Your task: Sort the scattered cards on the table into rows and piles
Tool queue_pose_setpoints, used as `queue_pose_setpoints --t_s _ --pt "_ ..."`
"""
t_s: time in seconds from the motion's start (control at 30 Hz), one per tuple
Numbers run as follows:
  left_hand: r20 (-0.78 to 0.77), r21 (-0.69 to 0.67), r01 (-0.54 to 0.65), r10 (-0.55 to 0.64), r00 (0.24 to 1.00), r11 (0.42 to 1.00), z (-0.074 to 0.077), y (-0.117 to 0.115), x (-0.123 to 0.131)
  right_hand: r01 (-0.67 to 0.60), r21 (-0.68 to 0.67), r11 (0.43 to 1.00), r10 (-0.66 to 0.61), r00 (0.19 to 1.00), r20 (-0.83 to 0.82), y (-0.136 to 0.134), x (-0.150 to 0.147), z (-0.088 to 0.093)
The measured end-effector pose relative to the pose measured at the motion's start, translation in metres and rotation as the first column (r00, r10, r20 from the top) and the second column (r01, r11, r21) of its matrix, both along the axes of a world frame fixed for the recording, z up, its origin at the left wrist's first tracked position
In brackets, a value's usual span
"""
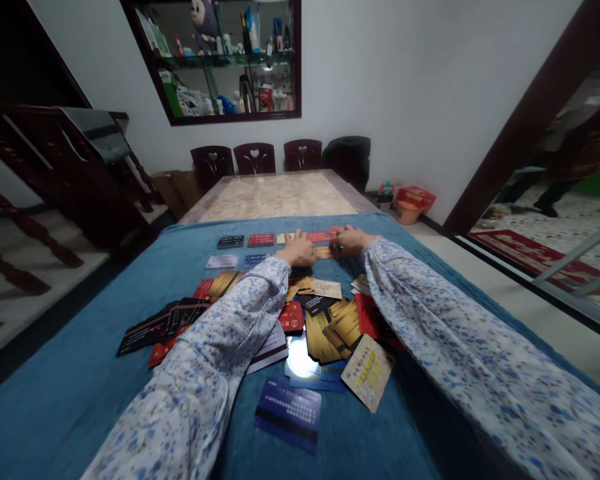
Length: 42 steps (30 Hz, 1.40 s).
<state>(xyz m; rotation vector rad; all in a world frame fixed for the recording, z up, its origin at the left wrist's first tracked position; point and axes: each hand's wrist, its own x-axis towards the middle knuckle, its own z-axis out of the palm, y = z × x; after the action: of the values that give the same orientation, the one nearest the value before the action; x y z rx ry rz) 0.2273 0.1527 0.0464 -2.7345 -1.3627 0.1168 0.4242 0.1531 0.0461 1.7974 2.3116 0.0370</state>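
Note:
On the blue cloth, small cards lie in two rows at the far end. Between my hands is an orange card in the nearer row. My left hand is at its left end, fingers bent down and partly hidden by the back of the hand. My right hand has its fingers curled at the card's right end. Beyond them lie a red card and a cream card, partly covered by the left hand. A dark blue card and a pale card continue the nearer row leftward.
Closer in, loose piles hold gold cards, black cards and a red card. A blue striped card and a cream card with yellow print lie nearest. Chairs stand behind the table. A person is at far right.

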Motion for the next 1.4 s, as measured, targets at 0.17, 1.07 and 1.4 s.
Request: queue_pose_setpoints --t_s 0.17,1.07,1.4 --pt "0.006 0.044 0.052 -0.052 0.999 0.998 0.004 -0.009 -0.009 0.011 0.003 1.0 -0.011 1.0 -0.001 0.001 0.0 -0.003" --pt "0.182 0.133 0.015 -0.039 0.983 0.991 0.01 -0.064 -0.145 -0.188 0.253 0.949 0.219 0.971 -0.098 -0.066 -0.079 0.028" --pt "0.251 0.131 -0.017 -0.016 0.968 0.991 -0.002 -0.109 -0.186 -0.334 0.26 0.906 0.383 0.909 -0.164 -0.091 -0.127 0.024"
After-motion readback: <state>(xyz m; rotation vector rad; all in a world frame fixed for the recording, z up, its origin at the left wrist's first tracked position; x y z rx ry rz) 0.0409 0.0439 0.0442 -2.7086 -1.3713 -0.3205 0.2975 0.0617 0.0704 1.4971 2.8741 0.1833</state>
